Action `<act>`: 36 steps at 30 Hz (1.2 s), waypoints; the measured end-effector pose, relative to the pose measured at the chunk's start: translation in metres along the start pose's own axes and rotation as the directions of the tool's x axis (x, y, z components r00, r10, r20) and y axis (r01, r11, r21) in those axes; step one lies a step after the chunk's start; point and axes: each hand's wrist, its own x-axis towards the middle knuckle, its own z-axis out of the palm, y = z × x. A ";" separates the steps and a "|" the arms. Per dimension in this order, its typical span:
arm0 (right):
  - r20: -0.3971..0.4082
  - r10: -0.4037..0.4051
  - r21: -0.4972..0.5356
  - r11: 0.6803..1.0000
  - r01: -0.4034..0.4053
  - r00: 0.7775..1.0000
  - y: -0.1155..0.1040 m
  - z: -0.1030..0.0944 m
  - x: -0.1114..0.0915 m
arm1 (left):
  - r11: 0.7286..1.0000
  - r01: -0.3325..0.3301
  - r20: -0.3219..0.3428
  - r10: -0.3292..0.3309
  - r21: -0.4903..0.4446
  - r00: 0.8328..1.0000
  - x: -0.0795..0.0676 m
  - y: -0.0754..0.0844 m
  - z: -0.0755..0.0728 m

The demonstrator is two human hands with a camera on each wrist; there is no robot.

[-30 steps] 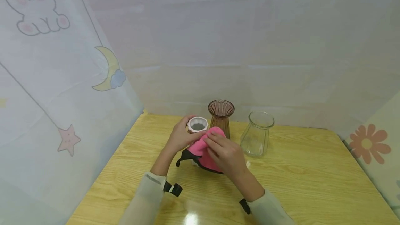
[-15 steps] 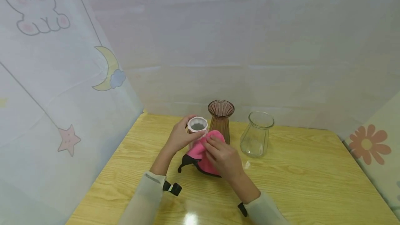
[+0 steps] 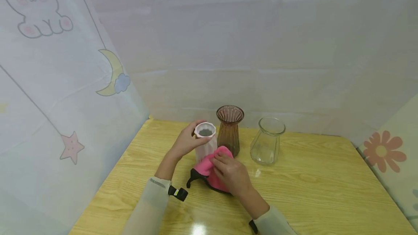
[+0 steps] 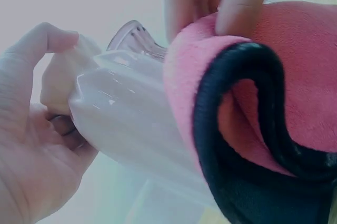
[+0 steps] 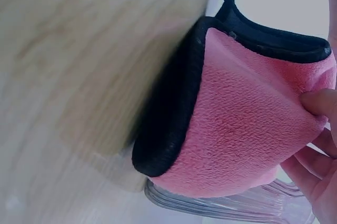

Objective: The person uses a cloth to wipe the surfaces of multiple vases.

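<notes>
A white ribbed vase (image 3: 205, 149) stands upright on the table, and my left hand (image 3: 187, 141) grips it round the neck just below the rim. Thumb and curled fingers wrap that neck in the left wrist view, where the vase's glossy body (image 4: 131, 108) shows. My right hand (image 3: 233, 175) pinches a pink cloth with black edging (image 3: 218, 180) and holds it against the lower side of the vase. In the right wrist view the fleecy cloth (image 5: 247, 113) hangs folded from the fingers, its black edge near the table. The vase's base is hidden behind the cloth.
A purple-brown ribbed glass vase (image 3: 229, 133) stands right behind the cloth. Farther right is a clear glass vase (image 3: 266, 144). The wooden table (image 3: 320, 184) meets a pale curtain-like backdrop (image 3: 209, 46) at the back and left.
My right hand has slid the cloth down the white vase, toward me, uncovering more of its side. The left hand keeps its grip at the neck.
</notes>
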 end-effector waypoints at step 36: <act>-0.107 -0.059 0.014 0.998 0.061 0.993 0.006 -0.029 0.034 | 0.989 0.007 -0.060 0.002 0.145 0.998 -0.005 0.012 0.010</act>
